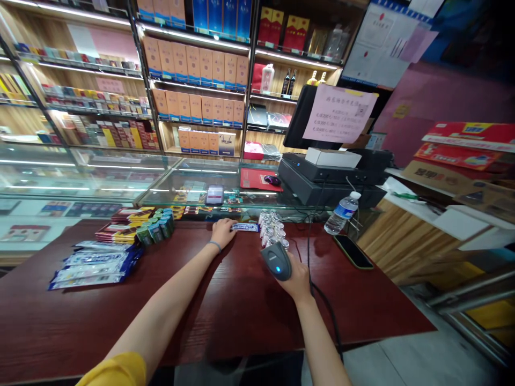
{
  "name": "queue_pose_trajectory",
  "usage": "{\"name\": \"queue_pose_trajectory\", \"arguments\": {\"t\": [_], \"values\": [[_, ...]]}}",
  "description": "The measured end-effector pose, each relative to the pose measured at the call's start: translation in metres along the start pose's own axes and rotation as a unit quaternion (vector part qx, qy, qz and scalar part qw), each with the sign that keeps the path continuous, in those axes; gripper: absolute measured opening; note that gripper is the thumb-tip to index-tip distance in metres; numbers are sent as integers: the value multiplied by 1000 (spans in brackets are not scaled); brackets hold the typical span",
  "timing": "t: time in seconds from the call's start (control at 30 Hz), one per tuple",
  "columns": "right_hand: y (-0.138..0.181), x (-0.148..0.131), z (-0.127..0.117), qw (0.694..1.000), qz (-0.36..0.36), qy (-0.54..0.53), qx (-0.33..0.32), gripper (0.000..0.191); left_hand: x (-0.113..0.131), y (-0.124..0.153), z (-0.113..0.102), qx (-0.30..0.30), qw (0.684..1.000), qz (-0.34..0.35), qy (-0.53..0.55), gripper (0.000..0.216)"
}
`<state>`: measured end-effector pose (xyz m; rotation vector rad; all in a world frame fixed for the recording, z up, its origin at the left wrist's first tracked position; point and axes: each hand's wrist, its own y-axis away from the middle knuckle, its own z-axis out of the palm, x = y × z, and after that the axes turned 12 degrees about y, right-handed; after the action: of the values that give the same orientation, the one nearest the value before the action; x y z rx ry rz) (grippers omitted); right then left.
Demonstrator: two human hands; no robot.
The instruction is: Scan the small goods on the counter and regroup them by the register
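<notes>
Right hand (298,279): fingers wrapped round the scanner (277,261), blue light lit on top, held over the bench (241,300). Cable (330,306) runs off the bench's near edge beside the right forearm.

Left hand (223,231): back of hand up, near the bench's far edge, fingers at the left end of 1 blue-and-white packet (247,228). Can't tell if they pinch it or just press it. Packet lies flat, lengthwise left to right, its right end next to the cluster of jars (273,228) with pale tops. Scanner sits in front of the jars from this view; can't tell if it touches them.

Left side of bench: overlapping pile of blue-and-white sachets (94,262); behind it, yellow-and-maroon packs (127,225), with green tubes (156,228) at their right.

Right side: clear water bottle (341,213), tilted in view, and a dark-screen phone (354,252) lying just in front of it.
</notes>
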<state>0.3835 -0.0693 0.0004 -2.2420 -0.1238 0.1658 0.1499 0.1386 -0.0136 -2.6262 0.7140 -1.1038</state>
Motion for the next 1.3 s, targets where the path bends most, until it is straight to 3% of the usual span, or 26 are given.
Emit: {"name": "queue_pose_trajectory", "arguments": {"t": [0.2, 0.43, 0.77, 0.97, 1.13, 1.3], "values": [[-2, -2, 3, 1000, -10, 3, 3, 43, -2, 24, -32, 50, 995, 61, 66, 30], [-17, -32, 8, 1000, -10, -12, 13, 44, -13, 75, -106, 121, 985, 89, 90, 27], [-36, -120, 31, 992, -103, -74, 3, 36, -76, 168, -212, 189, 982, 14, 7, 27], [-33, -152, 40, 985, -143, -96, 6, 38, -118, 232, -267, 212, 975, -26, -57, 30], [-28, -155, 44, 981, -164, -94, 30, 38, -145, 263, -286, 217, 970, -34, -104, 29], [-26, -152, 44, 980, -177, -91, 27, 36, -153, 264, -283, 188, 972, -30, -135, 31]]}}
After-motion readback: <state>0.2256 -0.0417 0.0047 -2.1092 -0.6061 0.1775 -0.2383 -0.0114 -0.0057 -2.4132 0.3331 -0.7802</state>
